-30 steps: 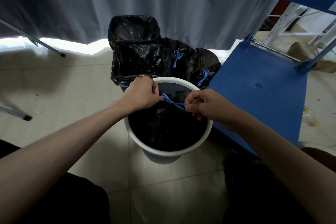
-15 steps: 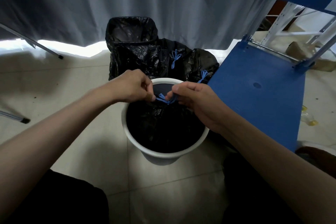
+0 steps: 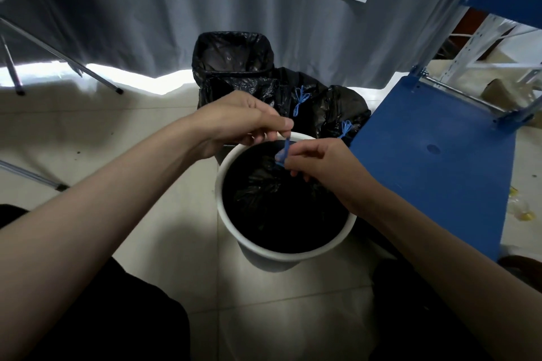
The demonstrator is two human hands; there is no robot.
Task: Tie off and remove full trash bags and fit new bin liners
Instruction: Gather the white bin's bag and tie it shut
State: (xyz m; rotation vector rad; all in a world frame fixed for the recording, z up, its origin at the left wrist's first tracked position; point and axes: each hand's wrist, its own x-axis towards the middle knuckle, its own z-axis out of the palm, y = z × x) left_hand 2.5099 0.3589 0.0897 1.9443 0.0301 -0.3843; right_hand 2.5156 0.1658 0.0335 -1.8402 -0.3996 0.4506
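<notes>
A round white bin (image 3: 234,228) stands on the tiled floor with a black trash bag (image 3: 278,208) gathered inside it. A blue drawstring (image 3: 284,152) rises from the bag's mouth near the far rim. My left hand (image 3: 243,123) pinches the upper end of the drawstring above the rim. My right hand (image 3: 319,161) pinches its lower part just over the bag. Behind the white bin stands a square bin lined with an open black liner (image 3: 233,53).
Two tied black bags (image 3: 337,108) with blue bows lie behind the white bin. A blue shelf board (image 3: 434,161) and rack frame stand close on the right. A grey curtain (image 3: 176,9) hangs behind. Metal stand legs (image 3: 88,73) cross the floor on the left.
The hands have come together from a sideways pull. My left hand has risen and now draws the drawstring upward, while my right hand has dropped lower over the bag.
</notes>
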